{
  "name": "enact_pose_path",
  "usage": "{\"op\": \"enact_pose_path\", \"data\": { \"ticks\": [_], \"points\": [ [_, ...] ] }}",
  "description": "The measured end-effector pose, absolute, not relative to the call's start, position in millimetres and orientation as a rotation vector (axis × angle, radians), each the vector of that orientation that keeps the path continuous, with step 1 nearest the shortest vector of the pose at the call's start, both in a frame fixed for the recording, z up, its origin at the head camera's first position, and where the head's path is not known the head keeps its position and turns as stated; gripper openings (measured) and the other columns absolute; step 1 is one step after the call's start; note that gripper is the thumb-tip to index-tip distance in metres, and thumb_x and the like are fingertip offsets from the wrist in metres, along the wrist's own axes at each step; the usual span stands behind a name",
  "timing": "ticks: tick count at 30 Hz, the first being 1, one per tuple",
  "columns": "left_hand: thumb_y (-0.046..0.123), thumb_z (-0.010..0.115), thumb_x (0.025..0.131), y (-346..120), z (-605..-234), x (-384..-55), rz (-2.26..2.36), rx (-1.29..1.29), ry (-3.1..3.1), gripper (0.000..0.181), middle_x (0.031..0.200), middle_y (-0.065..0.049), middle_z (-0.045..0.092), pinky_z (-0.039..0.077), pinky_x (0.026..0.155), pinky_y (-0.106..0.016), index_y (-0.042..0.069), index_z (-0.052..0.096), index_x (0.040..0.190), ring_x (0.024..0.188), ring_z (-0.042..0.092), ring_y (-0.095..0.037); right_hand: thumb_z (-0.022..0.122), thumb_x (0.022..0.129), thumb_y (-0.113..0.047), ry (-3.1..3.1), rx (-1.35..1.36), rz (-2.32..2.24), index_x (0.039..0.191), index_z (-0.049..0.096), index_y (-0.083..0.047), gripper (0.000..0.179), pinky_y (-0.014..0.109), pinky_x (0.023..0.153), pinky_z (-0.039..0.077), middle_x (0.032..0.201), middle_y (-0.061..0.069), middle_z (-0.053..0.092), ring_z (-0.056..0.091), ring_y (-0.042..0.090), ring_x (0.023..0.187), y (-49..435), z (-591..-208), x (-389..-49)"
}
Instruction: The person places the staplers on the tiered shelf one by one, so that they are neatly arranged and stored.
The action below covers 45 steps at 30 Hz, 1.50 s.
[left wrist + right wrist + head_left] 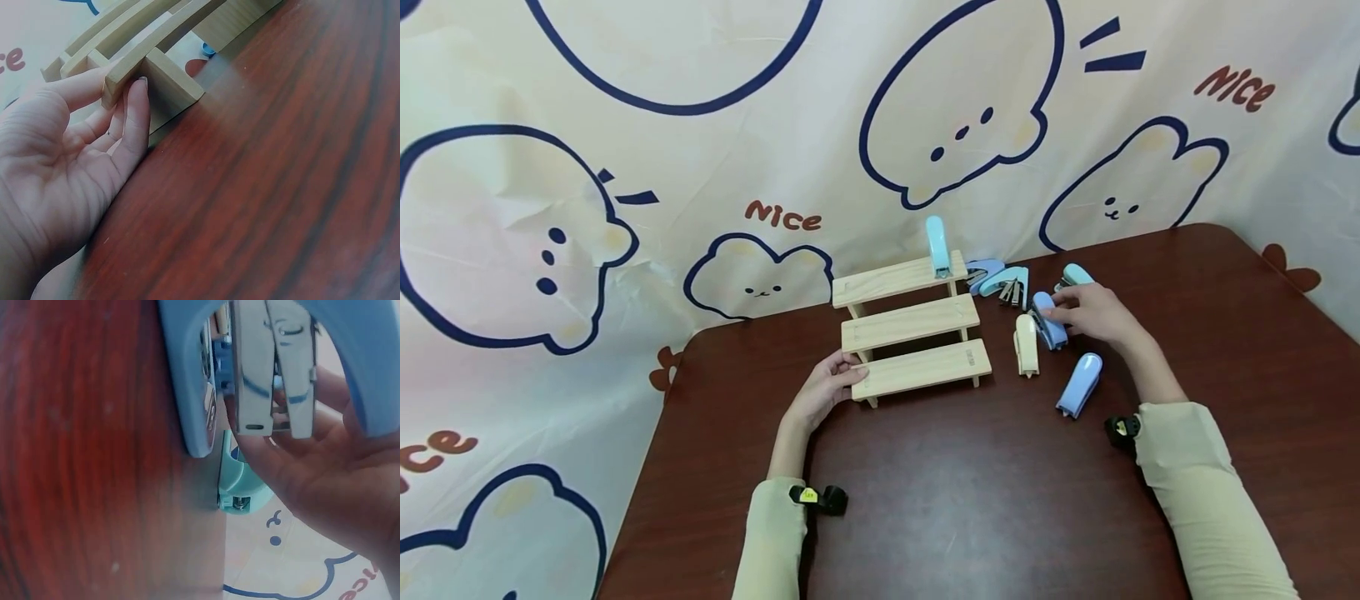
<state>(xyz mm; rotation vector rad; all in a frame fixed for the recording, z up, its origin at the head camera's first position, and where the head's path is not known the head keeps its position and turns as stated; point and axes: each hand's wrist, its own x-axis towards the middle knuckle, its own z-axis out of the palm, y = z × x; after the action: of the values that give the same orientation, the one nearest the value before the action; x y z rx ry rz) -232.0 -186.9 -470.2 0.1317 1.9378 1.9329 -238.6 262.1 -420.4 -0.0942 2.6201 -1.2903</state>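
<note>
A pale three-tier wooden shelf point(921, 371) stands on the table. My left hand point(826, 390) pinches the left end of its lowest board; in the left wrist view, fingers and thumb meet around the board's corner point(122, 81). My right hand point(1093, 312) grips a blue stapler point(1049, 321) to the right of the shelf. Just left of it is a cream stapler point(1026, 346), and nearer the front lies another blue stapler point(1080, 385). A teal stapler point(1077, 274) sits behind the right hand. On the top board's right end stands one more teal stapler point(937, 247).
Against the shelf's back right lie a blue stapler point(985, 273) and a teal stapler point(1007, 286) with metal parts showing. The dark brown table point(955, 508) meets a printed cloth point(760, 150) along its back edge.
</note>
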Motion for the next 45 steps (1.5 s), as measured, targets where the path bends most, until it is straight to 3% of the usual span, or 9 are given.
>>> {"op": "enact_pose_path", "data": {
  "ticks": [7,16,23,45],
  "points": [
    [0.008,0.066,0.099,-186,-468,-231,1.921,0.144,1.946,0.019,0.098,-0.006,0.059,0.057,0.073,-0.029,0.004,0.052,0.111,0.089,0.066,-0.017,0.065,0.104,-0.022,2.709,-0.03,-1.225,0.134,0.054,0.016,0.05,0.039,0.078,0.061,0.124,0.034,0.057,0.068,0.032,0.093,266,-417,-236],
    [0.008,0.066,0.099,-186,-468,-231,1.923,0.143,1.951,0.019,0.097,-0.006,0.058,0.057,0.072,-0.029,0.004,0.052,0.111,0.088,0.066,-0.017,0.07,0.1,-0.028,2.667,-0.098,-1.175,0.137,0.052,0.016,0.06,0.039,0.078,0.06,0.122,0.032,0.06,0.068,0.028,0.092,272,-420,-239],
    [0.008,0.065,0.099,-186,-467,-230,1.917,0.144,1.956,0.018,0.097,-0.006,0.059,0.057,0.073,-0.029,0.004,0.052,0.111,0.089,0.066,-0.017,0.069,0.101,-0.024,2.756,-0.172,-1.1,0.133,0.057,0.014,0.051,0.036,0.069,0.05,0.109,0.026,0.064,0.061,0.03,0.086,273,-417,-238],
    [0.007,0.065,0.1,-186,-467,-231,1.925,0.14,1.947,0.017,0.096,-0.006,0.059,0.057,0.072,-0.029,0.004,0.052,0.11,0.088,0.066,-0.017,0.065,0.103,-0.022,2.736,-0.064,-1.169,0.128,0.052,0.017,0.048,0.032,0.068,0.051,0.114,0.032,0.058,0.061,0.032,0.088,272,-416,-236]
  ]
}}
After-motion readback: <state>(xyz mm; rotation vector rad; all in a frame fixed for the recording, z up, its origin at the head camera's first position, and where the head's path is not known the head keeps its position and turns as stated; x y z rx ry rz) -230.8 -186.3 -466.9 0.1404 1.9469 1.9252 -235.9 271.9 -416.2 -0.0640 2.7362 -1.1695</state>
